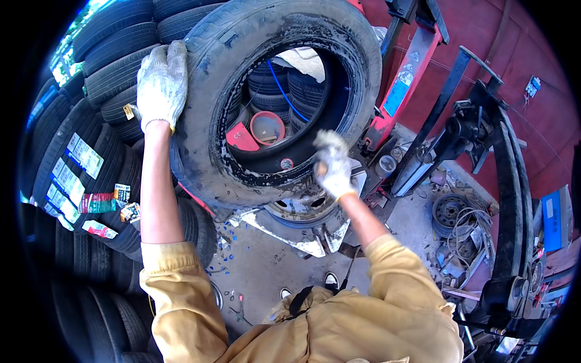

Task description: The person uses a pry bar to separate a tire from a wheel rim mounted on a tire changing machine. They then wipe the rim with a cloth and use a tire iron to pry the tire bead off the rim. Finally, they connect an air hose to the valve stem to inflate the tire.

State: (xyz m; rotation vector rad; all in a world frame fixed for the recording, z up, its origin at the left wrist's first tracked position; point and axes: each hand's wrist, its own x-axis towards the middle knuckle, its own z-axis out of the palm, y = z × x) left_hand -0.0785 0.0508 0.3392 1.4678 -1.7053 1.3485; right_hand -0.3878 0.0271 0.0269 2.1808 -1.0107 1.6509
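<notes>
A large used tyre (209, 121) stands tilted in front of me, its sidewall and inner bead smeared with dark, shiny wet marks. Beneath its lower edge sits a steel wheel rim (308, 207) on the worn metal turntable (284, 233) of a tyre machine. My left hand (162, 85), in a whitish knit glove, rests on the tyre's upper left side with its fingers stretched out. My right hand (334, 166), gloved too, is at the lower right of the tyre's opening. Motion smears its fingers, so whether it holds anything cannot be made out.
Stacked tyres (100, 151), some with labels, fill the left. The machine's red column (407, 91) and black arm (511, 199) rise on the right. A red-rimmed bucket (267, 128) shows through the tyre. Another steel rim (451, 212) and cables lie on the littered floor (260, 266).
</notes>
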